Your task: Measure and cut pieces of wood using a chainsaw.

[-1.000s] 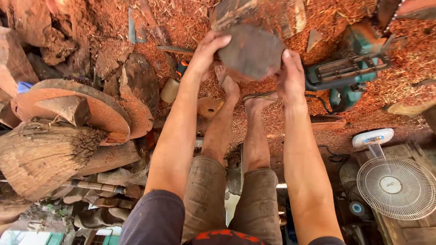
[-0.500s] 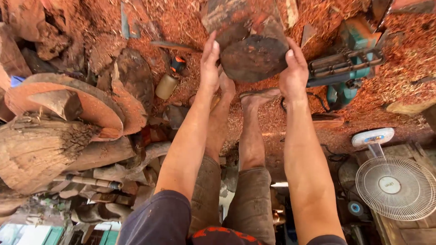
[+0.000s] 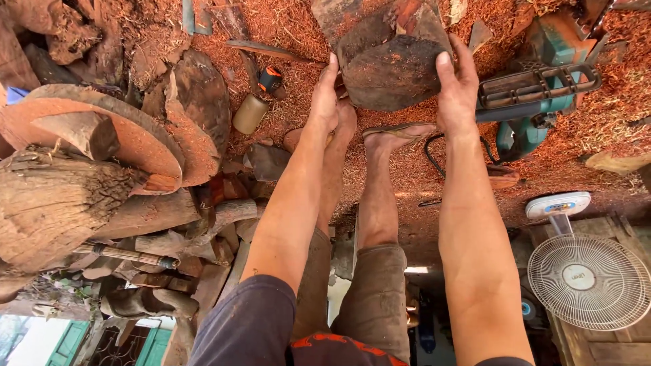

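Observation:
Both hands grip a dark, rounded chunk of wood (image 3: 392, 76) held out in front of my feet over red sawdust. My left hand (image 3: 325, 98) presses against its left side, fingers pointing up. My right hand (image 3: 458, 85) clasps its right edge, thumb on the face. The chunk leans against a larger reddish block (image 3: 366, 20) behind it. My sandalled feet (image 3: 397, 134) rest just below the chunk.
A teal chainsaw (image 3: 536, 95) lies on the sawdust right of my right hand. A stack of logs and round wood slabs (image 3: 88, 156) fills the left. A small can (image 3: 249, 112) stands by the slabs. A white floor fan (image 3: 583, 278) sits at lower right.
Both hands have shifted the wood chunk slightly farther from me, and my right hand has slid higher on its right edge. The view has drawn closer.

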